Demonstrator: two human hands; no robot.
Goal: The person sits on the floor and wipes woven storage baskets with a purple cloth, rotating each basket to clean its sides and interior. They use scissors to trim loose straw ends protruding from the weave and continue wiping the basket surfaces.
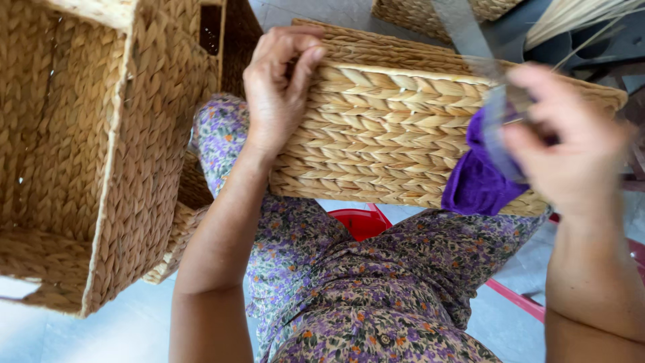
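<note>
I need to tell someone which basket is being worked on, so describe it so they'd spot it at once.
Start at the floral-print lap. The basket lies across the knees, its woven side facing up, with the left hand on its near corner. Unlike the open basket on the left, a purple cloth hangs against it under the right hand.

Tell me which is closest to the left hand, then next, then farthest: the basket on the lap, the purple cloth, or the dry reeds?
From the left hand:
1. Woven basket on the lap: the hand grips its left rim.
2. Purple cloth: rightward, against the basket's front, by the right hand.
3. Dry reeds: top right corner, behind the basket.
</note>
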